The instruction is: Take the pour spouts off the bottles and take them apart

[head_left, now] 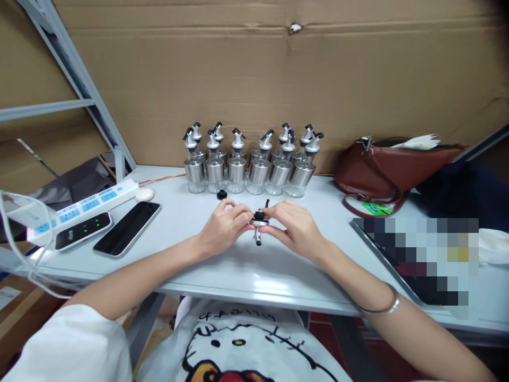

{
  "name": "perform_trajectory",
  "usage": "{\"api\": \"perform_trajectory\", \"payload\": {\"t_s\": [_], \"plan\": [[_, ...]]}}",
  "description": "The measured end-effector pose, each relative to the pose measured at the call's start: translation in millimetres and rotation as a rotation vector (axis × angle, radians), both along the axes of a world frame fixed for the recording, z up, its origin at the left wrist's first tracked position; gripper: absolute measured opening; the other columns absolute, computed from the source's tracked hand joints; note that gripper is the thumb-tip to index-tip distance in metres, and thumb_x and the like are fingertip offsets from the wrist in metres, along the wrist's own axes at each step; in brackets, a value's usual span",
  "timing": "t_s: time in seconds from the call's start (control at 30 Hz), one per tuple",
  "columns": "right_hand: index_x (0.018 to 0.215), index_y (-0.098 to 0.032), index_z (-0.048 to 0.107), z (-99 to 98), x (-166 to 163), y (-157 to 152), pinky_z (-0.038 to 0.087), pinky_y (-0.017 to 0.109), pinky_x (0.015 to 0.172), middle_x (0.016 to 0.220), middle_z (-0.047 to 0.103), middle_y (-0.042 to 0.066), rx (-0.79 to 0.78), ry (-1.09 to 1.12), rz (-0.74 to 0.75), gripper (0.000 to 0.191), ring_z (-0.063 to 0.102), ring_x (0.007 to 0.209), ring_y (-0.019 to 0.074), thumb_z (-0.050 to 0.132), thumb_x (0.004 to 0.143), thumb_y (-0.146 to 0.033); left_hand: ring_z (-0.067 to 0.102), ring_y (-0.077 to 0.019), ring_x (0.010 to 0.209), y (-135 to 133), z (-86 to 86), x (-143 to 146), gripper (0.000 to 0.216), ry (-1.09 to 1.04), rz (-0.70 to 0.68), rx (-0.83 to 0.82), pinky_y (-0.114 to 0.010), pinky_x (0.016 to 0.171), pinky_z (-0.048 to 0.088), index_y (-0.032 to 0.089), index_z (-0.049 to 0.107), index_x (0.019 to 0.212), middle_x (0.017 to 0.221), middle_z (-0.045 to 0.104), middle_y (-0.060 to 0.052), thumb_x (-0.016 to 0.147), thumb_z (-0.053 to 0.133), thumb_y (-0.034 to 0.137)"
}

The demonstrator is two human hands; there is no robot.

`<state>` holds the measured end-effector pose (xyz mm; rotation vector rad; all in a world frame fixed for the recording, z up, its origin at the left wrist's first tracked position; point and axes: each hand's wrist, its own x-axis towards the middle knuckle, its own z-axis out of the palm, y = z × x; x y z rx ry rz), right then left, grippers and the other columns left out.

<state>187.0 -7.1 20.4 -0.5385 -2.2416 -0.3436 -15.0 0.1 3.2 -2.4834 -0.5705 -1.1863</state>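
Note:
Between my two hands is a pourer spout (260, 222), silver with a black ribbed stopper, turned so the stopper points up and the silver spout hangs down toward me. My left hand (228, 225) pinches its left side with thumb and fingers. From the right, my right hand (295, 225) grips the same piece, fingertips at the black stopper and thumb below. Just behind my left hand a small black stopper ring (221, 194) lies on the table. Farther back stand several glass and steel oil bottles (260, 172) in rows, each topped with a silver and black pourer.
At left on the grey table (191, 276) are a power strip (89, 204), a white round case (145, 194), a device with green lights (84, 231) and a phone (128, 229). A brown bag (397, 164) and a blurred-out flat panel (417, 265) occupy the right. Cardboard (238, 74) backs the table.

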Motion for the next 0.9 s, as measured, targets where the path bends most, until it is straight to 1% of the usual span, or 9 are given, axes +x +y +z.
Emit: {"api": "perform_trajectory", "payload": {"t_s": [0.17, 0.23, 0.33, 0.4, 0.53, 0.6, 0.7, 0.8, 0.9], "plan": [[0.1, -0.014, 0.058, -1.1, -1.1, -1.4, 0.047, 0.028, 0.06, 0.075, 0.069, 0.007, -0.001, 0.057, 0.032, 0.027, 0.061, 0.064, 0.0167, 0.051, 0.092, -0.038, 0.061, -0.0132, 0.072, 0.2, -0.8, -0.5, 0.017, -0.01, 0.0, 0.057, -0.031, 0.076, 0.044, 0.017, 0.046, 0.098, 0.086, 0.068, -0.005, 0.1, 0.032, 0.028], [0.103, -0.015, 0.058, -1.9, -1.7, -1.6, 0.048, 0.029, 0.06, 0.076, 0.069, 0.007, -0.009, 0.079, 0.041, 0.025, 0.061, 0.065, 0.017, 0.054, 0.091, -0.037, 0.062, -0.0142, 0.076, 1.4, -2.5, -1.2, 0.017, -0.023, -0.008, 0.046, -0.032, 0.077, 0.044, 0.017, 0.044, 0.102, 0.089, 0.068, -0.007, 0.1, 0.033, 0.028], [0.103, -0.015, 0.058, -3.0, -2.2, -1.8, 0.048, 0.029, 0.06, 0.077, 0.07, 0.007, -0.018, 0.09, 0.041, 0.024, 0.062, 0.066, 0.017, 0.055, 0.09, -0.035, 0.062, -0.0138, 0.073, 2.8, -4.1, -1.8, 0.017, -0.042, -0.014, 0.005, -0.033, 0.078, 0.045, 0.017, 0.043, 0.104, 0.091, 0.068, -0.007, 0.099, 0.035, 0.03], [0.101, -0.014, 0.058, -3.8, -2.4, -1.8, 0.047, 0.029, 0.06, 0.076, 0.07, 0.008, -0.025, 0.09, 0.031, 0.024, 0.062, 0.065, 0.0169, 0.055, 0.09, -0.035, 0.062, -0.0133, 0.071, 2.9, -3.2, -1.8, 0.016, -0.045, -0.02, 0.012, -0.032, 0.078, 0.044, 0.017, 0.044, 0.101, 0.088, 0.068, -0.005, 0.099, 0.036, 0.031], [0.093, -0.013, 0.061, -4.5, -2.7, -1.1, 0.045, 0.029, 0.06, 0.071, 0.07, 0.007, -0.035, 0.041, -0.003, 0.026, 0.062, 0.062, 0.0162, 0.046, 0.095, -0.034, 0.058, -0.0118, 0.061, 1.3, 1.0, -1.1, 0.023, -0.032, -0.03, 0.029, -0.031, 0.078, 0.042, 0.019, 0.043, 0.085, 0.072, 0.064, 0.001, 0.1, 0.033, 0.034], [0.09, -0.014, 0.062, -3.8, -2.3, -0.8, 0.044, 0.029, 0.062, 0.069, 0.069, 0.006, -0.037, 0.034, -0.025, 0.027, 0.062, 0.061, 0.0153, 0.042, 0.097, -0.031, 0.053, -0.0113, 0.055, 0.4, 2.4, -0.9, 0.027, -0.035, -0.005, -0.027, -0.031, 0.077, 0.042, 0.02, 0.041, 0.08, 0.066, 0.06, 0.003, 0.1, 0.031, 0.034], [0.091, -0.015, 0.062, -1.3, -0.5, -1.2, 0.042, 0.028, 0.063, 0.07, 0.069, 0.005, -0.053, 0.081, -0.054, 0.022, 0.061, 0.062, 0.0141, 0.043, 0.096, -0.026, 0.05, -0.0126, 0.056, -0.6, 3.3, -1.4, 0.03, -0.061, 0.072, -0.196, -0.03, 0.073, 0.042, 0.02, 0.041, 0.078, 0.064, 0.06, 0.003, 0.101, 0.027, 0.035], [0.093, -0.016, 0.061, 1.0, 0.9, -2.3, 0.041, 0.028, 0.062, 0.067, 0.067, 0.003, -0.041, 0.108, -0.046, 0.018, 0.06, 0.061, 0.0146, 0.05, 0.092, -0.029, 0.049, -0.0146, 0.059, -1.6, 3.9, -2.2, 0.035, -0.096, 0.147, -0.391, -0.028, 0.068, 0.041, 0.021, 0.043, 0.077, 0.062, 0.058, 0.002, 0.1, 0.025, 0.04], [0.089, -0.017, 0.061, 1.1, -0.1, -2.6, 0.04, 0.029, 0.061, 0.065, 0.066, 0.002, 0.009, 0.094, -0.049, 0.016, 0.058, 0.059, 0.0145, 0.058, 0.088, -0.033, 0.048, -0.0154, 0.06, -2.0, 3.6, -2.1, 0.038, -0.12, 0.167, -0.465, -0.028, 0.065, 0.04, 0.021, 0.044, 0.077, 0.059, 0.055, 0.002, 0.099, 0.025, 0.045]]}}
